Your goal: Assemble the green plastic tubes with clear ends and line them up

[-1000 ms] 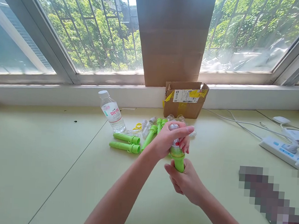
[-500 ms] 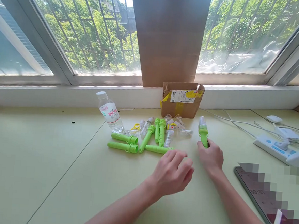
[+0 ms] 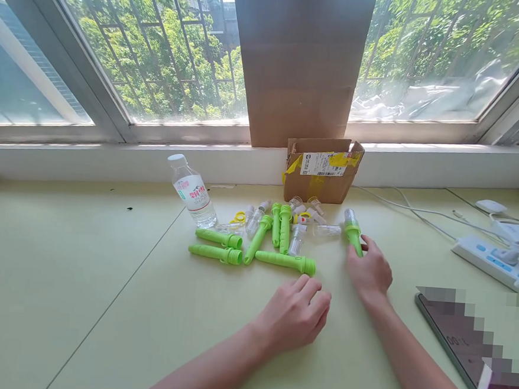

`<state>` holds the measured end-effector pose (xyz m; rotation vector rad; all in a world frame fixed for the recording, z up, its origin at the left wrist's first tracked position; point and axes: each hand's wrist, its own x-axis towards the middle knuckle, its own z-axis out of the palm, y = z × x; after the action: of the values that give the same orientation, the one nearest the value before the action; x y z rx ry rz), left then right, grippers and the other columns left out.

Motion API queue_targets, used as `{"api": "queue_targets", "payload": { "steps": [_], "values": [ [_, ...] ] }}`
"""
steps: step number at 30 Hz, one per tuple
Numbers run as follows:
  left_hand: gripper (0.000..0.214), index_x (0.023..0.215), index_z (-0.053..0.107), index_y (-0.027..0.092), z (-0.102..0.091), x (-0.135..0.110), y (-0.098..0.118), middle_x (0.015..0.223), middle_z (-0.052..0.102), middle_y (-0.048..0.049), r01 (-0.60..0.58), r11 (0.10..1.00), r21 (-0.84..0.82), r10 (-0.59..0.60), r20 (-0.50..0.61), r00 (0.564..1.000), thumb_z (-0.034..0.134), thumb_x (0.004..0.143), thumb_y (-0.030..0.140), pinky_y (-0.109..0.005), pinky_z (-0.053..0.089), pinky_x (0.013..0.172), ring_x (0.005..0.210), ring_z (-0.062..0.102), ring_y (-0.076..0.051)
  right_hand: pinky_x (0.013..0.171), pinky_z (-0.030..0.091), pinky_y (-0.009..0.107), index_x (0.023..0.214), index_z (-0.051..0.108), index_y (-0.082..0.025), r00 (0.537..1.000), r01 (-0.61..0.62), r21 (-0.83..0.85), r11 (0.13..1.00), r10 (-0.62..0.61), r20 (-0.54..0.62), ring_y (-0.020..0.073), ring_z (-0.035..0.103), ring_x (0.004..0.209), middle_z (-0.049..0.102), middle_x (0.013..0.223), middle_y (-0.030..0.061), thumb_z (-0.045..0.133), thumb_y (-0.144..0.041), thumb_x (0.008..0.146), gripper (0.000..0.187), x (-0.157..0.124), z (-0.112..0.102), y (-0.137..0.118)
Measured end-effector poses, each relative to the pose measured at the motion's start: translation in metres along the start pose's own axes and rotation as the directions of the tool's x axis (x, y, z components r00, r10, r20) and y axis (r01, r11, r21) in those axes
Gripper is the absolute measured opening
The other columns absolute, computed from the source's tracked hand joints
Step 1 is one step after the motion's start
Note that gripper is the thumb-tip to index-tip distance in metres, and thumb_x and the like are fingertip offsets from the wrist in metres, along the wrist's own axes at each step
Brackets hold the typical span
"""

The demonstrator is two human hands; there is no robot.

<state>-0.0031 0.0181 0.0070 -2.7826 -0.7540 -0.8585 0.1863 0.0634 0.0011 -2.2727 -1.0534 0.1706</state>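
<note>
My right hand (image 3: 369, 272) is around the lower end of a green plastic tube (image 3: 353, 233), thumb on one side and fingers on the other. A clear ribbed cap (image 3: 349, 215) sits on the tube's far end. Curled and holding nothing visible, my left hand (image 3: 298, 313) is low over the table, its fingertips hidden beneath it. Just beyond it lies a green threaded tube (image 3: 285, 261). Several more such tubes (image 3: 215, 253) are to the left and behind. Loose clear caps (image 3: 298, 240) and small white parts with a yellow ring (image 3: 239, 217) lie among them.
A water bottle (image 3: 194, 193) stands at the back left of the pile. Behind it all is an open cardboard box (image 3: 320, 187). On the right are a power strip (image 3: 481, 255) with cables and a phone (image 3: 449, 344), partly blurred out.
My left hand has drawn back and lowered, uncovering the threaded end of the lying tube. The right hand stays at the capped tube, which has shifted slightly nearer. The view has moved a little.
</note>
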Motion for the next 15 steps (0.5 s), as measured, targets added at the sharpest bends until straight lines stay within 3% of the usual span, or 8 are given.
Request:
{"api": "queue_targets", "payload": {
  "steps": [5, 10, 15],
  "values": [
    [0.009, 0.084, 0.050, 0.017, 0.0006, 0.0017, 0.0022, 0.078, 0.054, -0.0045, -0.003, 1.000, 0.028, 0.003, 0.012, 1.000, 0.041, 0.087, 0.019, -0.028, 0.034, 0.053, 0.067, 0.049, -0.016, 0.064, 0.037, 0.033, 0.126, 0.055, -0.023, 1.000, -0.012, 0.018, 1.000, 0.012, -0.007, 0.0256, 0.060, 0.090, 0.066, 0.112, 0.0073, 0.046, -0.034, 0.083, 0.046, 0.0000, -0.0001, -0.0005],
    [0.008, 0.081, 0.049, 0.018, 0.0021, 0.0025, 0.0021, 0.075, 0.053, -0.0036, 0.007, 0.999, 0.038, -0.008, 0.027, 1.000, 0.043, 0.086, 0.019, -0.028, 0.032, 0.054, 0.066, 0.048, -0.016, 0.063, 0.037, 0.032, 0.123, 0.057, -0.024, 0.998, 0.050, -0.017, 0.999, -0.050, -0.024, 0.0281, 0.051, 0.106, 0.066, 0.110, 0.0069, 0.045, -0.033, 0.084, 0.042, -0.0008, 0.0018, 0.0006],
    [0.009, 0.080, 0.047, 0.018, 0.0041, 0.0015, 0.0012, 0.075, 0.053, -0.0038, 0.027, 0.999, 0.036, -0.028, 0.029, 0.999, 0.042, 0.086, 0.019, -0.027, 0.032, 0.053, 0.065, 0.047, -0.015, 0.064, 0.037, 0.032, 0.119, 0.059, -0.023, 0.996, 0.090, 0.016, 0.996, -0.089, -0.024, 0.0246, 0.054, 0.100, 0.064, 0.111, 0.0068, 0.044, -0.037, 0.087, 0.038, -0.0017, 0.0036, -0.0008]
  ]
}}
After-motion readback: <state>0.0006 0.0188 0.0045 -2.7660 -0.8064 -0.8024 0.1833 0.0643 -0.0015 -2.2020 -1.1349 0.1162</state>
